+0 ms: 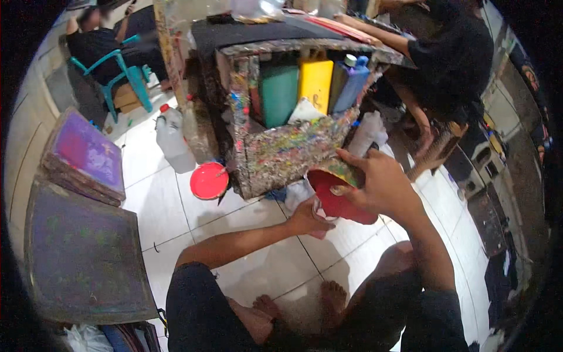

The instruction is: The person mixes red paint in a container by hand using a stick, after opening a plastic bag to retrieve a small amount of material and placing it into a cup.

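My right hand (375, 182) grips the rim of a paint-spattered tub (340, 196) whose inside is coated red; it is tilted toward me. Just below and left of the tub, my left hand (308, 220) is closed around a small clear cup (321, 208) held under the tub's lip. Both hands hover over the white tiled floor (258, 258), in front of a low table (275, 146) thickly spattered with paint. My bare feet (293, 311) rest on the tiles beneath.
A red lid (209, 180) lies on the floor by the table, near a clear plastic jug (171, 138). Green, yellow and blue containers (316, 85) stand under the table. Framed screens (82, 155) lean at left. Another person (451, 64) sits at the right, one more on a teal chair (126, 76).
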The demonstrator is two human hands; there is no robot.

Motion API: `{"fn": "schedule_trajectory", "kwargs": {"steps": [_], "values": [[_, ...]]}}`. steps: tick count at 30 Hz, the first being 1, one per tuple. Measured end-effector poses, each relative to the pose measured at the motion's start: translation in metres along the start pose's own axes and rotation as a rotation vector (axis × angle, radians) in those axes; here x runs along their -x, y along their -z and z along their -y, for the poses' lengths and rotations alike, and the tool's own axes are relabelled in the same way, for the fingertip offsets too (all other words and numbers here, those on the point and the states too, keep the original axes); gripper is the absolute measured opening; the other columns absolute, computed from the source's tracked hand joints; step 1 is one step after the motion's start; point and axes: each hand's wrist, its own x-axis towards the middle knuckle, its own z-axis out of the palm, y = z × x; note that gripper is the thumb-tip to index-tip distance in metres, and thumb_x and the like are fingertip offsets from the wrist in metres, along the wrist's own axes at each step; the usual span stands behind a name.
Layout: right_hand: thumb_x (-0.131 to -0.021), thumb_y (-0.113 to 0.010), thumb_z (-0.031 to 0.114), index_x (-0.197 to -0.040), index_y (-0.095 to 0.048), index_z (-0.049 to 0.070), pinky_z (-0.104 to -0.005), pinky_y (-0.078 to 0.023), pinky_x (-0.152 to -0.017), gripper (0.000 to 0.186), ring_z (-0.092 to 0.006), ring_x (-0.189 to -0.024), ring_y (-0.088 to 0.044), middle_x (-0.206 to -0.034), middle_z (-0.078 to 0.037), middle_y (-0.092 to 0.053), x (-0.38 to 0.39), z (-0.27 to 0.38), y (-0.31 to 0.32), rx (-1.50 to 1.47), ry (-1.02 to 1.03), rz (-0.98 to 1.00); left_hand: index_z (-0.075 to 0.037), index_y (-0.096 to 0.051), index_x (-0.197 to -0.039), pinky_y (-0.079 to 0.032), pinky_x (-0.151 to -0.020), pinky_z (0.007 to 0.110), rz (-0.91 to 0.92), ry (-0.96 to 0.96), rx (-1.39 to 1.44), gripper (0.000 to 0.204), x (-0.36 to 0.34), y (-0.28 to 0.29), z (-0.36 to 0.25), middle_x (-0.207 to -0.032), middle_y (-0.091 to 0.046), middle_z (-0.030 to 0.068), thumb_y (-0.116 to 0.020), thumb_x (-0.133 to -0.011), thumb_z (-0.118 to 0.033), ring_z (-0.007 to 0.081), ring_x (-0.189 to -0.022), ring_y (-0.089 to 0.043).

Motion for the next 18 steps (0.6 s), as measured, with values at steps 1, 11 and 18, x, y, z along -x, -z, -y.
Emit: {"fn": "schedule_trajectory", "kwargs": {"steps": [1,11,18], "values": [[-0.07,-0.079,0.05,-0.133,-0.061,0.017,-0.0424,-0.05,-0.076,0.073,-0.0368,-0.082,-0.063,-0.086,-0.021,-0.06,0.002,-0.004,0.0,-0.003,0.0,-0.012,-0.003,-0.053,-0.123,-0.062,-0.066,0.036,0.022,-0.042,0.116,0.058,-0.003,-0.003,0.009,-0.104,-0.067,0.0121,-0.084,-0.073,-0.006,0.0207,-0.08,-0.07],[-0.07,-0.074,0.039,-0.135,-0.06,0.019,-0.0432,-0.049,-0.075,0.07,-0.034,-0.082,-0.062,-0.085,-0.018,-0.058,0.001,-0.008,-0.007,0.031,0.061,-0.039,-0.006,-0.045,-0.132,-0.05,-0.101,0.038,-0.027,-0.079,-0.136,0.081,0.002,0.005,0.012,-0.124,-0.062,0.0085,-0.091,-0.066,-0.02,0.0206,-0.114,-0.061],[-0.068,-0.074,0.037,-0.134,-0.061,0.018,-0.0428,-0.049,-0.076,0.07,-0.034,-0.082,-0.061,-0.083,-0.018,-0.058,-0.001,-0.009,-0.008,-0.003,0.069,-0.065,-0.005,-0.047,-0.131,-0.049,-0.101,0.037,0.039,-0.013,-0.01,0.079,-0.002,0.006,0.022,-0.126,-0.06,0.0075,-0.091,-0.066,-0.017,0.0191,-0.114,-0.06]]}}
